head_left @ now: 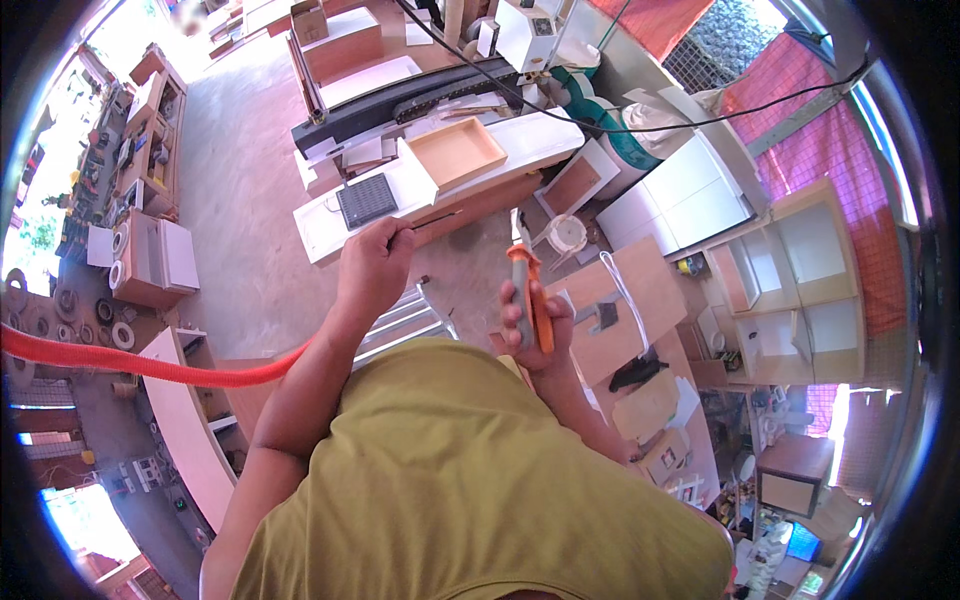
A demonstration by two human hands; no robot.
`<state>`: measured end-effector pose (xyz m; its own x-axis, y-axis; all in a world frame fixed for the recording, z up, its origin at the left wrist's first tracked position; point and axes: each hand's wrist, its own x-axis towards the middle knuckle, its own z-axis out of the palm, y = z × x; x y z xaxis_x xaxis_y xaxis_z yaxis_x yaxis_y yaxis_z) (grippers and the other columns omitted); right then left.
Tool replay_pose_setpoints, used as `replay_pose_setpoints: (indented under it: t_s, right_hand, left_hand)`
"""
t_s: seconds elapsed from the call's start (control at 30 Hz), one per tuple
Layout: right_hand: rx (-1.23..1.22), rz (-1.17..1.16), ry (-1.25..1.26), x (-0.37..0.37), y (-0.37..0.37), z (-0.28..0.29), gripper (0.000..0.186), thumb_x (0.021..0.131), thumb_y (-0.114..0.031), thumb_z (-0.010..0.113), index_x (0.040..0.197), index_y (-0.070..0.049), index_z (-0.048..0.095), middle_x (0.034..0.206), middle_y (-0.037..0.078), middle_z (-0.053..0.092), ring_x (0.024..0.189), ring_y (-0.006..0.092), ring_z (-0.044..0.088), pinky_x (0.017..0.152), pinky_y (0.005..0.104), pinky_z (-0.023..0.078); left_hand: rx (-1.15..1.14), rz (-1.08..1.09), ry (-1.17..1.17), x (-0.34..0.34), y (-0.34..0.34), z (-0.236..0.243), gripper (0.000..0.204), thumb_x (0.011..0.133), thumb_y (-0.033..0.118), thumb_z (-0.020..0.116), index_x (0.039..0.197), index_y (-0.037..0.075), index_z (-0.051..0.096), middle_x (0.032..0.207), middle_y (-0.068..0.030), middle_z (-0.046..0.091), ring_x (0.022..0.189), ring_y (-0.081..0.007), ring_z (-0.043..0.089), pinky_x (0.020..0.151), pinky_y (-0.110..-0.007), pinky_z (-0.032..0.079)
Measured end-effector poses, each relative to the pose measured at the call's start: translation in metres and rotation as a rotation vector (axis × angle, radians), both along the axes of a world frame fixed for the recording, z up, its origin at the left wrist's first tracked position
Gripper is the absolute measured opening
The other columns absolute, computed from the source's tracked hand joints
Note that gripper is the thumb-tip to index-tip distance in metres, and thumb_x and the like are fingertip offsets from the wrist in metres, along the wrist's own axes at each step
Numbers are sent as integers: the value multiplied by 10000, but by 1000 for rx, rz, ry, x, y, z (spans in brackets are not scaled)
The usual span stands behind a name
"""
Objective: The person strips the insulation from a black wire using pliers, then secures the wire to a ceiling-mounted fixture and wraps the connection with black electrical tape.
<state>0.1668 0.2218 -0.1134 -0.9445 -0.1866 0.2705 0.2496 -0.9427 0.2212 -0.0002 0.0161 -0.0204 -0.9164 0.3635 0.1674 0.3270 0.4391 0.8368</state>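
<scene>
My left hand (pixel 375 268) is raised in front of me, its fingers pinched on a thin dark wire (pixel 437 217) that sticks out to the right. Whether the wire continues inside the fist is hidden. To the right and slightly nearer, my right hand (pixel 540 328) grips a pair of pliers (pixel 520 265) with orange and grey handles. The jaws point up and away from me, apart from the wire. A red corrugated hose (pixel 190 374) runs in from the left edge to my left forearm, where its far end passes out of sight.
Ahead stands a white-topped bench (pixel 320 232) bearing a shallow wooden drawer (pixel 455 155) and a black keyboard-like pad (pixel 367 201). A metal ladder (pixel 415 318) is below my hands. On the right are wooden boards (pixel 640 290) with a white cable loop (pixel 625 290), and an open cabinet (pixel 790 270).
</scene>
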Motion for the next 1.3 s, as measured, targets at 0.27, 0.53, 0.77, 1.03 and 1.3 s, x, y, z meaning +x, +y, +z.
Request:
replay_pose_setpoints:
  t_s: [0.27, 0.53, 0.77, 1.03, 1.3]
  right_hand:
    - [327, -49, 33, -9, 0, -2, 413, 888, -148, 549, 1285, -67, 625, 1476, 195, 451, 1326, 389, 495, 1076, 648, 416]
    - [96, -57, -123, -16, 11, -40, 508, 863, -121, 523, 1364, -84, 598, 1526, 211, 424, 1403, 416, 430, 1100, 671, 396]
    - [1244, -73, -816, 5, 23, -67, 358, 779, -62, 526, 1090, -21, 699, 1183, 232, 679, 1016, 382, 700, 898, 605, 554]
    - [3488, 60, -624, 36, 64, -87, 221, 910, -198, 602, 1084, -108, 705, 1152, 120, 671, 1103, 302, 641, 916, 527, 461]
    - [3132, -407, -457, 33, 35, -7, 290, 836, -117, 621, 1104, -31, 692, 1039, 134, 676, 1023, 310, 650, 901, 462, 480]
  left_hand:
    - [74, 23, 43, -2, 0, -3, 195, 951, 166, 630, 1001, -2, 715, 775, -182, 697, 682, -273, 687, 670, -365, 530]
    - [46, 34, -7, 3, -1, 1, 200, 948, 167, 629, 996, -9, 712, 758, -183, 686, 668, -259, 677, 662, -365, 527]
    - [-40, -7, 111, -4, -1, -4, 202, 938, 183, 627, 988, 10, 719, 855, -219, 704, 800, -392, 695, 725, -424, 534]
    - [-75, 47, -109, -1, 5, -23, 235, 892, 217, 658, 958, -2, 714, 805, -180, 697, 735, -303, 682, 705, -397, 527]
    - [192, -53, -480, -16, 23, -29, 171, 846, 121, 763, 894, -20, 678, 724, 4, 594, 653, -63, 511, 578, -257, 428]
